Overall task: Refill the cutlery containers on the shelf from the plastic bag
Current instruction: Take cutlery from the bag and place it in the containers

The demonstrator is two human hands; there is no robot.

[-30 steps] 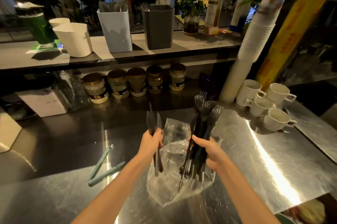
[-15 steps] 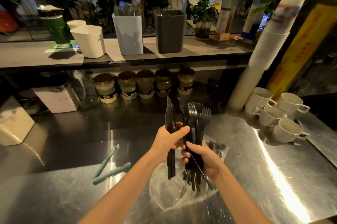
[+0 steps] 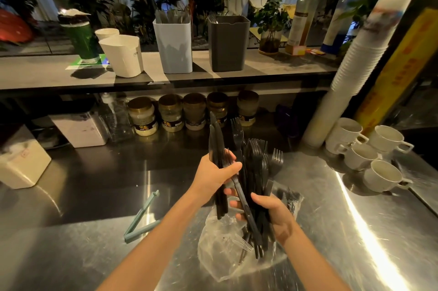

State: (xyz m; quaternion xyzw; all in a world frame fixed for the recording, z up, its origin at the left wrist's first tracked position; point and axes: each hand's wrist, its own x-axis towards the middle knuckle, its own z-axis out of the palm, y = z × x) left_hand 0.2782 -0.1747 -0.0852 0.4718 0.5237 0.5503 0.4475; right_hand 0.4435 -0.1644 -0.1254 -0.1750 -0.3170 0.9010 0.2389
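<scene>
Left hand (image 3: 214, 175) grips knives (image 3: 214, 139) upright; right hand (image 3: 277, 212) clutches forks (image 3: 254, 155), tines up.

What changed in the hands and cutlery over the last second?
The left hand, gripping black knives, moved right to meet the right hand and its black forks; the left thumb now crosses one fork handle. Both grips held; the plastic bag stayed on the counter, shelf containers untouched.

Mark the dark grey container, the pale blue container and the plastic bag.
dark grey container (image 3: 228, 49), head view, front wall
pale blue container (image 3: 174, 51), head view, front wall
plastic bag (image 3: 214, 252), head view, crumpled left side
</scene>
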